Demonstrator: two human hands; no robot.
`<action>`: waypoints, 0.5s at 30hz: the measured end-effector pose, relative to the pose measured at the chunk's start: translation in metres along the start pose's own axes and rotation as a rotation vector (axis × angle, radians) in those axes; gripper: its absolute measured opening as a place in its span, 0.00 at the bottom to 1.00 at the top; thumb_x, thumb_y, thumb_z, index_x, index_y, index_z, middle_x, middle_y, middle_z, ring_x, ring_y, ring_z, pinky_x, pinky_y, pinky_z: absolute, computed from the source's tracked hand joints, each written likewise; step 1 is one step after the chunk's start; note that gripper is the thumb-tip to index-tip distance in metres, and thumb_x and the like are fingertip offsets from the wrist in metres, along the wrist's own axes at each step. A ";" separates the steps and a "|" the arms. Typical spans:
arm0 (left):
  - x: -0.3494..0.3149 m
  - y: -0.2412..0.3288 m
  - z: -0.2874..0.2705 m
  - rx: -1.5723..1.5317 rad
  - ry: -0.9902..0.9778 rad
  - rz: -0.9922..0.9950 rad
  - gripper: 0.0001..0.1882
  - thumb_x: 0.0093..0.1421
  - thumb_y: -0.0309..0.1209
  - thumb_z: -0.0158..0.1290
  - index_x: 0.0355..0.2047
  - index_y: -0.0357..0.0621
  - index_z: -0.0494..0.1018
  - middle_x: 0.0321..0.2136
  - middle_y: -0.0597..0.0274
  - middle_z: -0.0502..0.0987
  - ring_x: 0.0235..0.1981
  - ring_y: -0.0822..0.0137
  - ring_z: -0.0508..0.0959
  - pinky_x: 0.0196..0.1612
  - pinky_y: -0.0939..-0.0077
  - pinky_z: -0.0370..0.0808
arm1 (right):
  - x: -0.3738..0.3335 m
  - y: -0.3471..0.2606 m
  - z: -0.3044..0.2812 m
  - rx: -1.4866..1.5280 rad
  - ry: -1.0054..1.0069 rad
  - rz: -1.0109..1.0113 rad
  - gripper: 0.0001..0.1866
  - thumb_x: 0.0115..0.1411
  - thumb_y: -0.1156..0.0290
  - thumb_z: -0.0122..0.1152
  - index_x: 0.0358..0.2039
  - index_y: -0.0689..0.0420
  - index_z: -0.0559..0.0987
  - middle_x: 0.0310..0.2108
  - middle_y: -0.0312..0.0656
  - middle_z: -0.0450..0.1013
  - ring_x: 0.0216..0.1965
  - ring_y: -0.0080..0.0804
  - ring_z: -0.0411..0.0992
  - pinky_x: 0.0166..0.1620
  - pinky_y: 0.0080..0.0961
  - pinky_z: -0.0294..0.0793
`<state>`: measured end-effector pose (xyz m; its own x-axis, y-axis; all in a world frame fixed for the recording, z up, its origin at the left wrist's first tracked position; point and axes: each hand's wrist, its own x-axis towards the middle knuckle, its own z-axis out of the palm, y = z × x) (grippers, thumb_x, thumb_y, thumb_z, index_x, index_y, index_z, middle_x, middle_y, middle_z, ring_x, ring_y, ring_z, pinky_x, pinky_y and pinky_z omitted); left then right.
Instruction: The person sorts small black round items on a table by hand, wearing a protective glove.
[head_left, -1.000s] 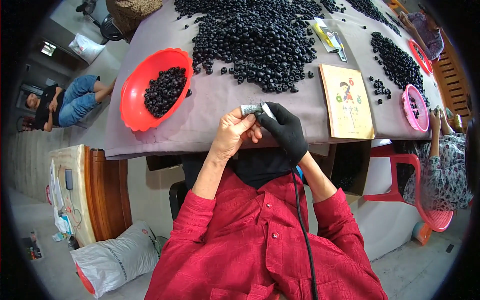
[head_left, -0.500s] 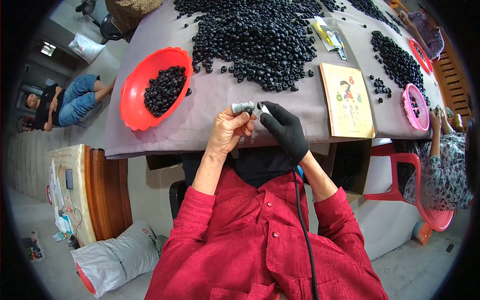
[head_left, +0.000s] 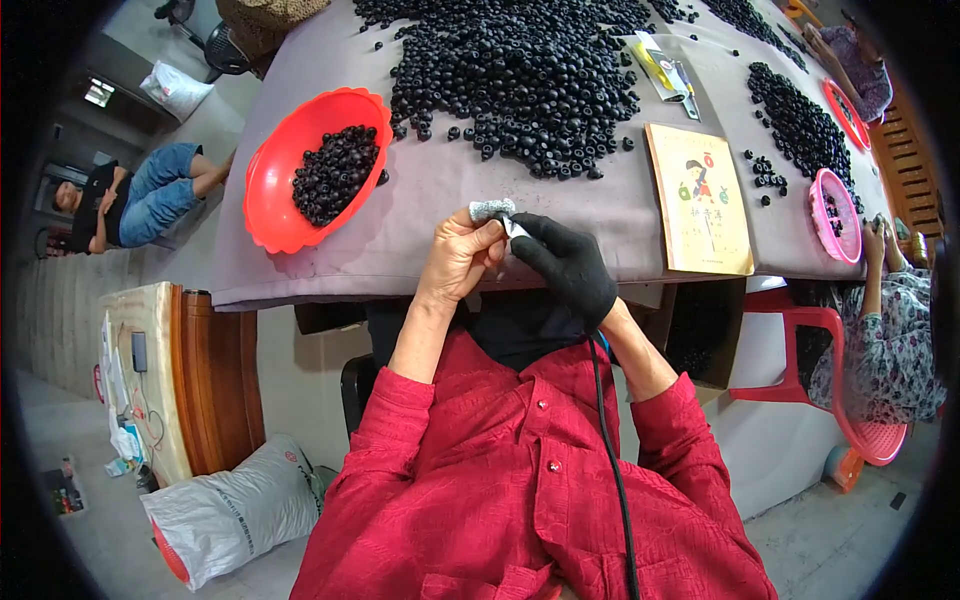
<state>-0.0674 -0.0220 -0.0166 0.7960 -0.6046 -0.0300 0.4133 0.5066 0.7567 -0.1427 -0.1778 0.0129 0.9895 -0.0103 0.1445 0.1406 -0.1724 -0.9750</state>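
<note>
My bare left hand point(head_left: 458, 258) is closed in a pinch at the table's front edge, a grey speckled cover point(head_left: 491, 209) over its index fingertip. Whatever sits between those fingers is too small and hidden to name. Against it, my right hand point(head_left: 574, 265), in a black glove, is closed on a small white piece point(head_left: 514, 228); the rest of that piece is hidden by the glove. Beyond both hands lies a big heap of small black ring-like parts point(head_left: 520, 85). A red scalloped bowl point(head_left: 272, 170) with more of these parts stands to the left.
A yellow booklet point(head_left: 700, 235) and a packaged tool with yellow on it point(head_left: 660, 70) lie on the cloth-covered table point(head_left: 300, 285). Farther right are a second heap point(head_left: 800, 120) and a pink basket point(head_left: 828, 240). Other people sit at right; one person reclines at left. A black cord point(head_left: 612, 460) hangs down my front.
My gloved fingertips have come in against my left fingers, and the white piece has turned and dropped slightly. The whole view has shifted a little.
</note>
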 end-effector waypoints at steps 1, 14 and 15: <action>0.000 0.000 0.001 -0.001 0.000 -0.001 0.07 0.55 0.25 0.53 0.35 0.37 0.73 0.21 0.64 0.74 0.17 0.78 0.70 0.19 0.88 0.67 | 0.000 0.000 0.000 0.000 0.000 0.001 0.18 0.57 0.63 0.54 0.45 0.59 0.73 0.36 0.45 0.75 0.38 0.27 0.73 0.41 0.24 0.70; -0.001 0.000 0.003 0.054 0.051 -0.002 0.08 0.55 0.25 0.53 0.36 0.37 0.73 0.21 0.66 0.74 0.17 0.79 0.70 0.18 0.89 0.65 | 0.001 0.003 -0.001 -0.039 0.001 -0.007 0.17 0.57 0.64 0.55 0.44 0.60 0.73 0.36 0.47 0.75 0.38 0.30 0.74 0.41 0.25 0.71; -0.001 0.000 0.003 0.054 0.045 0.002 0.08 0.55 0.25 0.53 0.36 0.37 0.73 0.21 0.66 0.74 0.17 0.79 0.70 0.18 0.89 0.65 | 0.001 0.001 0.000 -0.057 0.008 -0.008 0.17 0.57 0.64 0.55 0.44 0.60 0.73 0.36 0.47 0.75 0.38 0.31 0.74 0.40 0.25 0.71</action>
<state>-0.0696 -0.0229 -0.0148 0.8165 -0.5745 -0.0573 0.3883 0.4730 0.7909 -0.1420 -0.1783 0.0119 0.9879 -0.0165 0.1541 0.1463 -0.2284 -0.9625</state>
